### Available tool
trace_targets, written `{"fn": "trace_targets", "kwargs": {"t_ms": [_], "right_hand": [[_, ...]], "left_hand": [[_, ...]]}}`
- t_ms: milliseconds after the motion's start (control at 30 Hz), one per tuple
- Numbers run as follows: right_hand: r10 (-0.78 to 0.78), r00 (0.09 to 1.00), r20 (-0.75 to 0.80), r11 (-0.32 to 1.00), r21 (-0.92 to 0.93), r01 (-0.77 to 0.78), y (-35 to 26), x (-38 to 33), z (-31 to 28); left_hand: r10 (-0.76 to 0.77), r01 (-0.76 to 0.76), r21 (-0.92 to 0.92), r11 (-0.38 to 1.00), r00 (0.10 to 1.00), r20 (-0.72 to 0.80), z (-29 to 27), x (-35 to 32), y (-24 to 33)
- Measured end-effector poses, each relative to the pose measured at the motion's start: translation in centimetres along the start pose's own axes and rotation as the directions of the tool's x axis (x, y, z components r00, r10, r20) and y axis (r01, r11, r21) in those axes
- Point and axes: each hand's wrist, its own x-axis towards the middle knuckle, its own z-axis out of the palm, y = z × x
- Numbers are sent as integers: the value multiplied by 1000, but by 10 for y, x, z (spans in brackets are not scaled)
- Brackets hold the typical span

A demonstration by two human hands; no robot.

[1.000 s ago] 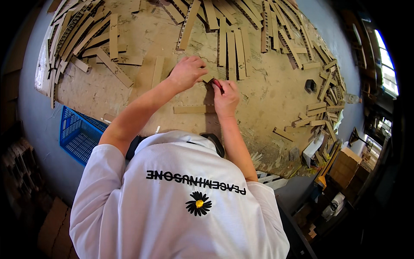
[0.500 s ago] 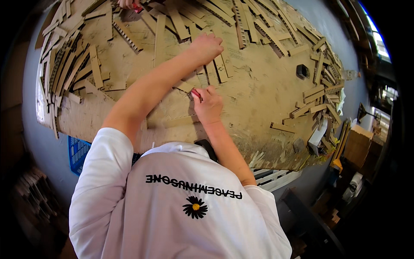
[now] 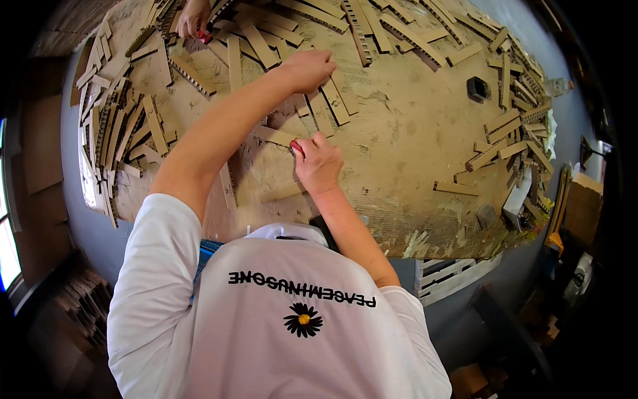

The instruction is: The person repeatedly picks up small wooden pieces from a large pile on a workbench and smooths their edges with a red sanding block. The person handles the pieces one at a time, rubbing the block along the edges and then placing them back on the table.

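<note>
My right hand point(image 3: 319, 163) is closed around a small red tool point(image 3: 297, 147), most of it hidden in the fist. Just left of that tool lies a cardboard strip point(image 3: 276, 135). Farther out, my left hand point(image 3: 312, 70) has its fingers curled downward over the table; whatever they grip is out of sight beneath them. Several cardboard strips point(image 3: 319, 113) lie side by side just nearer than this hand. Another cardboard strip point(image 3: 283, 192) rests by my right wrist.
At the far left, another person's hand point(image 3: 193, 18) holds a red tool point(image 3: 204, 36). Piles of cardboard strips point(image 3: 151, 123) ring the worn table point(image 3: 399, 193). A black square holder point(image 3: 477, 88) stands to the right, near more strips point(image 3: 505, 136). A white pallet point(image 3: 458, 276) sits below the front edge.
The view has turned slightly, shifting the table's contents in the picture. More of the other person's hand shows. My left hand sits a little farther left; my right hand keeps hold of the red tool.
</note>
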Motion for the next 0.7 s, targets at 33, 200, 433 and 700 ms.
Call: {"fn": "trace_targets", "kwargs": {"t_ms": [33,200,433,700], "right_hand": [[-2,1000,-2,1000,-1,2,1,-1,2],[18,1000,-6,1000,6,-18,0,-2,4],[-52,998,-39,999,3,53,1,3,-1],[304,904,-300,935,278,-222,36,50,-44]], "left_hand": [[-67,67,-19,998,997,-35,3,1,-2],[-298,307,38,951,942,-154,6,-2,-10],[-397,391,-70,918,908,-133,15,0,-12],[-419,419,0,908,907,-29,13,-16,0]]}}
